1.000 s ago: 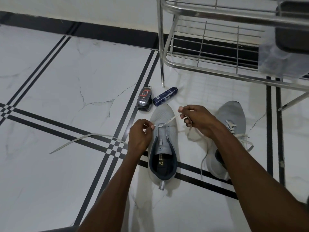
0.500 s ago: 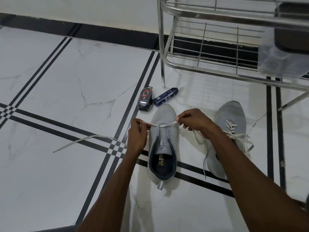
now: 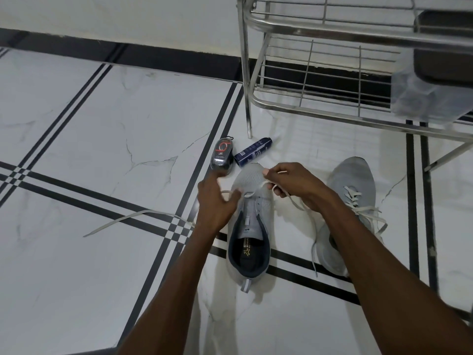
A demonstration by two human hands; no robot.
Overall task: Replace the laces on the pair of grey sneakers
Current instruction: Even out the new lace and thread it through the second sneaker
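Observation:
A grey sneaker [image 3: 252,226] lies on the floor tiles, toe pointing away from me, with a white lace [image 3: 248,193] threaded through its front eyelets only. My left hand [image 3: 215,203] is at the shoe's left side, its thumb and fingers on the lace's left part, which trails far left over the floor [image 3: 122,219]. My right hand [image 3: 289,181] pinches the lace's right part above the toe; the rest hangs down beside the shoe. The second grey sneaker [image 3: 355,180] lies to the right, laced, partly hidden by my right forearm.
A black shoe-polish container [image 3: 222,156] and a dark blue spray can [image 3: 253,151] lie just beyond the toe. A steel wire shoe rack [image 3: 320,108] stands at the back right, one leg close to the can. Something wrapped in plastic [image 3: 430,80] sits on it.
My left hand has moved up and left toward the polish container and its fingers have loosened. My right hand has risen slightly over the toe, drawing its lace end up.

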